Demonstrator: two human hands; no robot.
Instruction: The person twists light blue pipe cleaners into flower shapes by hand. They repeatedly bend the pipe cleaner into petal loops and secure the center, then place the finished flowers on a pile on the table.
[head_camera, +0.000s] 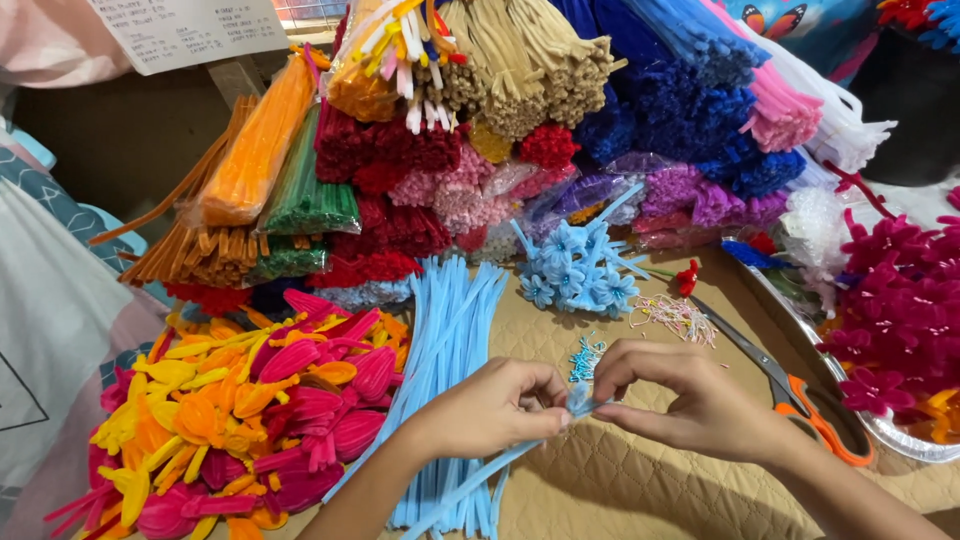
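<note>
My left hand and my right hand meet over the tan quilted mat, both pinching one light blue pipe cleaner where it is bent into a small loop. Its long tail runs down to the lower left under my left wrist. A loose heap of light blue pipe cleaners lies just left of my hands. Finished light blue pipe-cleaner flowers sit in a cluster beyond my hands.
Orange-handled scissors lie right of my right hand. Pink, yellow and orange pipe-cleaner tulips are piled at the left. Bundles of coloured pipe cleaners are stacked at the back. Magenta flowers fill a metal tray at the right.
</note>
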